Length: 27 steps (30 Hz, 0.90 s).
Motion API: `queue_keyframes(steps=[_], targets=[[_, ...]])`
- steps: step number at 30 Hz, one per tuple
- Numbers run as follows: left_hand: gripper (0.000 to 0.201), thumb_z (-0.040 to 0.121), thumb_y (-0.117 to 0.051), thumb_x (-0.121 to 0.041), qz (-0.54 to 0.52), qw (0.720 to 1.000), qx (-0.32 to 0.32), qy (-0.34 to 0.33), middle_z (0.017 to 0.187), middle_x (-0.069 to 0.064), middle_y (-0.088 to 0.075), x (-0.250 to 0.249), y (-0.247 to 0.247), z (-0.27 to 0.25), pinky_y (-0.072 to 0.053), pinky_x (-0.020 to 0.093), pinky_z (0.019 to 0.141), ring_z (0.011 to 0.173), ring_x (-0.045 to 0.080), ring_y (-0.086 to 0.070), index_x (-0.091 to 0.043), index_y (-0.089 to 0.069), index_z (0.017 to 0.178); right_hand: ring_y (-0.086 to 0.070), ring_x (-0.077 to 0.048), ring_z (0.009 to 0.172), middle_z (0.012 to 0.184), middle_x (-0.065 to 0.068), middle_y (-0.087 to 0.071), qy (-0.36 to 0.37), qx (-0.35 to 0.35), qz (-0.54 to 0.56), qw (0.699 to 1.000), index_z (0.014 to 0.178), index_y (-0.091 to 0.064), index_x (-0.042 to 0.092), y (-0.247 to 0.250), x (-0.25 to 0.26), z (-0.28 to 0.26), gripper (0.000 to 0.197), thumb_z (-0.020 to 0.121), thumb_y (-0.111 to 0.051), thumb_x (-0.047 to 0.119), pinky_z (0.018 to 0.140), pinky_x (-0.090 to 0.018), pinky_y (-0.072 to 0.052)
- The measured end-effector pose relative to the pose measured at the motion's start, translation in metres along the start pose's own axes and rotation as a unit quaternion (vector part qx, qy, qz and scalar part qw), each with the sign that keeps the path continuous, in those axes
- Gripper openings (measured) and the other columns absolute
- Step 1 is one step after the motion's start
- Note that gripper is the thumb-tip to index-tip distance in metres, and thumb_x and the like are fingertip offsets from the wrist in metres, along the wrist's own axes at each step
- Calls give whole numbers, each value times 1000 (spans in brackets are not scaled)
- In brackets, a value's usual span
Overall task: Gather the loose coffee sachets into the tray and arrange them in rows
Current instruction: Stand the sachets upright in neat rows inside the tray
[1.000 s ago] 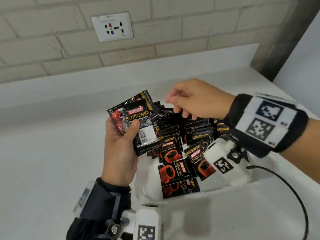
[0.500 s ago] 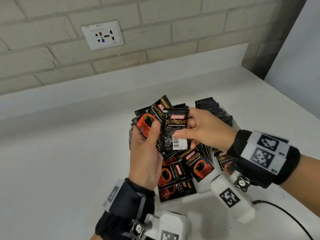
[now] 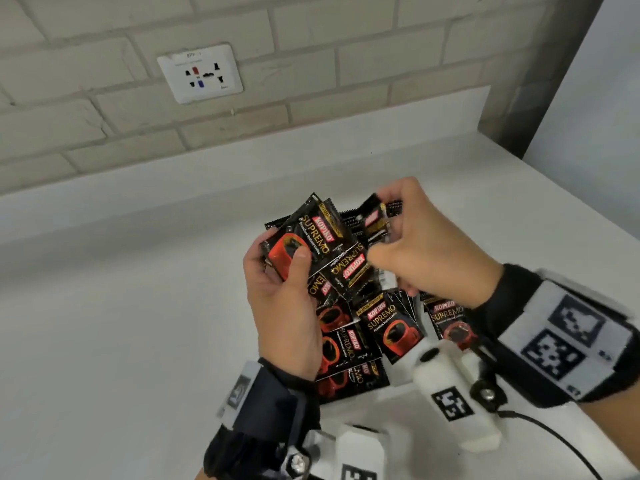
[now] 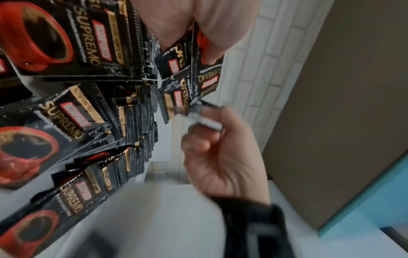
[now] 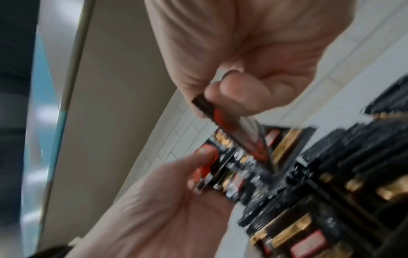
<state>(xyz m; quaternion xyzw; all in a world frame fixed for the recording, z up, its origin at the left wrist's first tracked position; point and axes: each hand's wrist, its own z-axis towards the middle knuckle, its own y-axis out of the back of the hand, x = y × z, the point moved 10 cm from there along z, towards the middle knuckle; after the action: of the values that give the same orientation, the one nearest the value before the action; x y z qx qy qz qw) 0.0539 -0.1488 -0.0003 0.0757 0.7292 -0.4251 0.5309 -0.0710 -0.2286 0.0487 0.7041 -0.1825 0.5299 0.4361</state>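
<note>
Left hand [image 3: 284, 306]: fingers curled round a fanned bundle of sachets [image 3: 311, 244], thumb pressed on the printed red cup of the top one. Bundle held above the tray, splayed, edges not squared.

Right hand [image 3: 426, 247]: thumb and fingers pinch a single sachet [image 3: 372, 216] by its upper edge, just right of the bundle. The right wrist view shows the pinch at the crimped end of the single sachet [image 5: 223, 118]; picture blurred.

Below both hands, the tray [image 3: 403, 374]: white, low-walled, on the white surface [image 3: 138, 341]. The far part holds sachets standing on edge in tight rows [image 4: 137, 122]; the near part has loose sachets lying flat and overlapping [image 3: 391, 327].

Handling, judged: sachets look light, thin, flexible foil with glossy faces, so likely slippery against each other; a fanned bundle could shed pieces. The serrated crimped ends look stiffest, so the best place to pinch. Contents probably powder, not fragile.

Materials: black film, gold band, red logo; flat rectangles.
</note>
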Motion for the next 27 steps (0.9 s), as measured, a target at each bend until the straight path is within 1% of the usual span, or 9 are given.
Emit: queue_keyframes(steps=[2, 5, 8, 11, 16, 19, 22, 24, 27], targets=[[33, 87, -52, 8, 18, 1000, 16, -13, 94, 7, -61, -2, -10, -6, -50, 44, 85, 87, 23, -59, -23, -51, 100, -44, -4, 32, 72, -5, -55, -5, 21, 34, 999, 112, -27, 23, -18, 5, 1, 46, 83, -57, 5, 35, -18, -38], [31, 88, -45, 7, -6, 999, 25, 44, 81, 3, -58, 14, -11, -11, -47, 31, 67, 69, 13, -56, -23, -48, 97, -47, -13, 37, 70, -5, -54, -34, 34, 145, 988, 118, -32, 17, -32, 7, 4, 39, 88, -58, 17, 36, -23, -43], [26, 83, -51, -6, -72, 991, 39, 106, 86, 4, -61, 26, -8, -11, -45, 35, 76, 76, 16, -57, -18, -54, 105, -51, -16, 41, 61, -4, -47, -56, 67, 214, 973, 126, -35, 15, -41, 4, 4, 32, 95, -44, 14, 40, -26, -47], [41, 74, -64, -20, -58, 989, 68, 114, 90, 3, -66, 26, -12, -11, -49, 36, 78, 82, 16, -61, -17, -53, 114, -54, -17, 42, 59, -6, -48, -68, 77, 247, 964, 130, -34, 15, -44, -3, 4, 38, 95, -36, 1, 42, -26, -48], [34, 85, -52, 4, -25, 994, 59, 93, 89, 5, -69, 23, -7, -10, -56, 26, 60, 75, 15, -67, -22, -54, 108, -54, -17, 43, 59, -9, -52, -78, 83, 309, 944, 130, -34, 17, -37, -6, 5, 44, 92, -37, -5, 41, -23, -47], [35, 85, -52, 5, -21, 995, 50, 80, 80, -1, -71, 18, -3, -7, -56, 26, 56, 68, 12, -68, -21, -55, 108, -49, -9, 41, 57, -2, -52, -39, 14, 225, 974, 125, -41, 18, -6, -4, 7, 36, 93, -43, 1, 39, -20, -40], [35, 85, -52, 5, -28, 995, 46, 81, 79, -2, -71, 16, -2, -6, -56, 26, 55, 66, 11, -68, -22, -55, 108, -49, 0, 55, 69, 9, -54, 22, -86, 7, 996, 113, -51, 28, 29, -1, 6, 27, 87, -58, 23, 59, -22, -42], [35, 85, -52, 5, -46, 994, 44, 86, 86, 1, -70, 16, -3, -7, -56, 27, 56, 69, 13, -69, -22, -55, 108, -52, 3, 69, 85, 14, -56, 26, -65, -53, 996, 111, -50, 33, 26, -4, 3, 33, 81, -64, 35, 70, -17, -42], [36, 84, -52, 4, -56, 992, 60, 92, 82, 1, -71, 18, -10, -10, -56, 27, 55, 69, 14, -68, -22, -55, 108, -50, 9, 96, 112, 21, -47, -19, 45, -5, 999, 128, -42, 30, -6, -21, -5, 53, 80, -63, 34, 85, -14, -42]])
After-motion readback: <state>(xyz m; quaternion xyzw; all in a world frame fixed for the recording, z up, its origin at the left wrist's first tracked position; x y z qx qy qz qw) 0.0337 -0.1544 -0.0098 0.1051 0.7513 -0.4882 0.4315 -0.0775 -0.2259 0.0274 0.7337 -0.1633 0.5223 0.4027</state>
